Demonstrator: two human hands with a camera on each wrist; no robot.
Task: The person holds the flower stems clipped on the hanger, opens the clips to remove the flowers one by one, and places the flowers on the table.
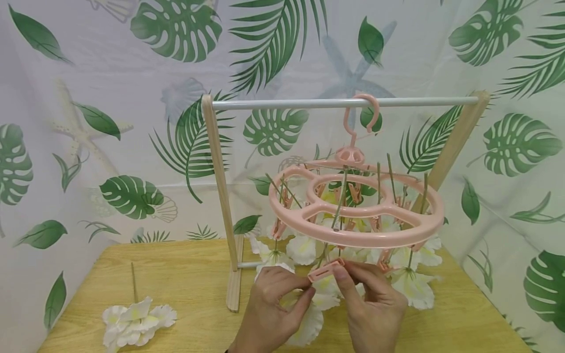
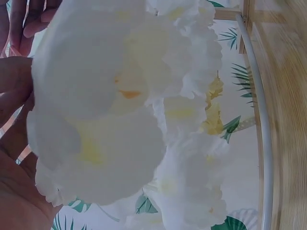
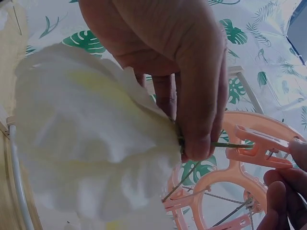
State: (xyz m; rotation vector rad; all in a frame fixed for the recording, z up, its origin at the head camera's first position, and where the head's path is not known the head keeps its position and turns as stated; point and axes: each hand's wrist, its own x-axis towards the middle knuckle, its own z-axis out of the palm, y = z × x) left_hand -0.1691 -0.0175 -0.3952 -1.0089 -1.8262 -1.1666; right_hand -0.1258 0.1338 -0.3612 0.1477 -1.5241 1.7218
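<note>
We logged a pale pink, ring-shaped plastic hanger (image 1: 379, 239) and a small rectangular plastic clip (image 1: 325, 271) in matching pink. Ruffled white artificial flowers (image 1: 412, 287) were blotched yellow; we caught an orange mark (image 2: 129, 94) on one, left wrist view. Thin straight stems (image 3: 230, 145): green. We tagged a white round rail (image 1: 282, 104), pale tan wooden posts (image 1: 220, 181), yellow-tan wood-grain tabletop (image 1: 194, 299). White sheet backdrop (image 1: 141, 157) carried green leaf prints (image 1: 132, 196), a beige starfish print (image 1: 83, 135), a blue-grey starfish print (image 1: 350, 81).
</note>
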